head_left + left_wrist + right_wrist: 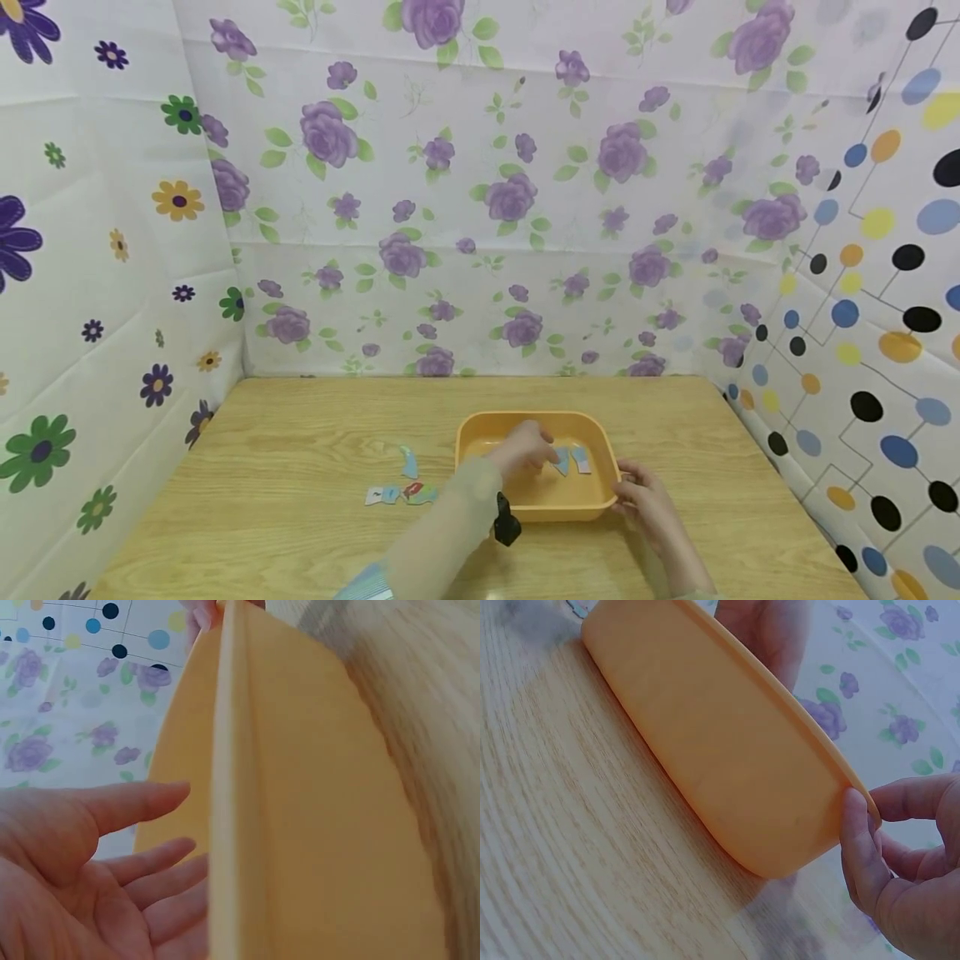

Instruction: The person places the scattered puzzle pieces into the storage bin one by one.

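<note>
One orange tray (705, 735), smooth, round-cornered, light-blue pieces (582, 461) inside

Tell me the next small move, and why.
Probably pinch the nearest piece with the left hand: that hand is open inside the tray, right by the piece, while the right hand grips the tray's edge.

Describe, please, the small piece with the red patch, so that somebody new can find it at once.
On the wooden table, find the orange tray. In the head view, a short row of small pieces lies left of it; your piece is at the row's right end. It alone there shows a red patch, while the others look mostly light blue or whitish.
</note>
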The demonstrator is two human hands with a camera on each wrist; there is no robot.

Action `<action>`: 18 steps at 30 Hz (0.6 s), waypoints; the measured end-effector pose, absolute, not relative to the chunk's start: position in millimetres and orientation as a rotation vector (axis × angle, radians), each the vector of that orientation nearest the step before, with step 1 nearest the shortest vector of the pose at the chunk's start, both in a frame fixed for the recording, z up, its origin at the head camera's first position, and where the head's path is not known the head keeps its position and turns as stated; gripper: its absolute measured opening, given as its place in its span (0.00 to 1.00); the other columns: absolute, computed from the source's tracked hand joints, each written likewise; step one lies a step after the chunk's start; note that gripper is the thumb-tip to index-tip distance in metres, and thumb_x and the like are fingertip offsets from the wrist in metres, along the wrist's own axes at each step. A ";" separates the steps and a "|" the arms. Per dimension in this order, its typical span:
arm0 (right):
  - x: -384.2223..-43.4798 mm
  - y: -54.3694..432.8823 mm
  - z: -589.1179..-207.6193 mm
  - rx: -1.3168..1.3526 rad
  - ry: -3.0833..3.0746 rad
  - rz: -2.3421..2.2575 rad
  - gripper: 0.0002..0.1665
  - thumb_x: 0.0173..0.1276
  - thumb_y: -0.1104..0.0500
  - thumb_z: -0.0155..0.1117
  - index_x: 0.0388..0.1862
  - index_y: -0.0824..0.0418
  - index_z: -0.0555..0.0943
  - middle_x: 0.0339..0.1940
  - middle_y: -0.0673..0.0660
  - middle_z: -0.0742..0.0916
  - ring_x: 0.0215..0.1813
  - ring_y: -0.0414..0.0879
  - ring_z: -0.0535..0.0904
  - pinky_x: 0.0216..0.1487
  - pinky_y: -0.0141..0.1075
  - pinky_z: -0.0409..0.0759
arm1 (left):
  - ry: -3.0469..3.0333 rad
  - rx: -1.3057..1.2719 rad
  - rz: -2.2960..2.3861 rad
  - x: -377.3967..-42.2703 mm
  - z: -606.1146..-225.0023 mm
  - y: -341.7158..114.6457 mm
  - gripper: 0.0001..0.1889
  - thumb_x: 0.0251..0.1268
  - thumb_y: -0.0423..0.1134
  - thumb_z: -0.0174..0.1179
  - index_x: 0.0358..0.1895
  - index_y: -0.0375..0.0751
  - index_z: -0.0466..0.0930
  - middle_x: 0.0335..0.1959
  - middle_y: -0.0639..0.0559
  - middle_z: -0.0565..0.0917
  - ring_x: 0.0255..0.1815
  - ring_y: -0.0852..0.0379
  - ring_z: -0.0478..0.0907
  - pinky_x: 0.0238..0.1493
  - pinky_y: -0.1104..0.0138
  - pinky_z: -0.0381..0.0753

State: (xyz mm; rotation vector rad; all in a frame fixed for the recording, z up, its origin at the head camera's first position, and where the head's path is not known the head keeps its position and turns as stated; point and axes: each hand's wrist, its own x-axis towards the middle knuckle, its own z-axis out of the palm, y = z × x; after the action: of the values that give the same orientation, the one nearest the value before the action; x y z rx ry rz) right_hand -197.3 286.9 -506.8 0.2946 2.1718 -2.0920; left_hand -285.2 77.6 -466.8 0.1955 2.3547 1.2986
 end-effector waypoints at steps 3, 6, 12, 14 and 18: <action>-196.9 287.1 -507.4 0.291 2.176 -2.093 0.34 0.68 0.69 0.52 0.71 0.73 0.57 0.42 0.53 0.74 0.35 0.37 0.73 0.34 0.24 0.81 | 2.325 0.310 1.294 -285.3 -463.9 62.6 0.23 0.59 0.34 0.67 0.58 0.32 0.77 0.47 0.43 0.85 0.44 0.45 0.83 0.51 0.52 0.83; -197.3 287.0 -507.5 0.297 2.173 -2.099 0.33 0.68 0.69 0.52 0.71 0.73 0.58 0.42 0.54 0.74 0.35 0.37 0.73 0.34 0.24 0.81 | 2.278 0.453 1.315 -287.1 -460.0 45.3 0.24 0.62 0.35 0.65 0.61 0.33 0.76 0.49 0.41 0.85 0.49 0.44 0.83 0.56 0.49 0.79; -197.8 287.3 -507.2 0.305 2.176 -2.092 0.32 0.69 0.69 0.51 0.71 0.73 0.58 0.44 0.55 0.75 0.35 0.38 0.74 0.34 0.24 0.81 | 2.298 0.623 1.339 -291.2 -446.9 10.5 0.24 0.63 0.36 0.64 0.62 0.33 0.75 0.55 0.36 0.82 0.56 0.42 0.80 0.61 0.49 0.77; -197.8 287.1 -506.9 0.302 2.178 -2.087 0.32 0.69 0.69 0.51 0.71 0.73 0.57 0.44 0.55 0.75 0.35 0.38 0.74 0.34 0.24 0.81 | 2.321 0.662 1.346 -292.0 -440.7 -2.1 0.25 0.64 0.37 0.64 0.63 0.33 0.74 0.56 0.34 0.81 0.58 0.41 0.79 0.61 0.49 0.77; -197.4 286.1 -506.5 0.305 2.185 -2.076 0.33 0.69 0.69 0.52 0.71 0.74 0.57 0.43 0.54 0.75 0.35 0.38 0.74 0.35 0.25 0.81 | 2.354 0.699 1.383 -289.7 -427.5 -28.7 0.25 0.65 0.36 0.62 0.64 0.30 0.72 0.58 0.31 0.79 0.60 0.39 0.77 0.61 0.49 0.77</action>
State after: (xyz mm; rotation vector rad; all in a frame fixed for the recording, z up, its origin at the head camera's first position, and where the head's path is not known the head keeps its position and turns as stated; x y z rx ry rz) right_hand -197.4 286.1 -506.5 0.3054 2.1847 -2.0761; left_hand -289.7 -28.7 -427.5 0.6989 2.3542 1.3829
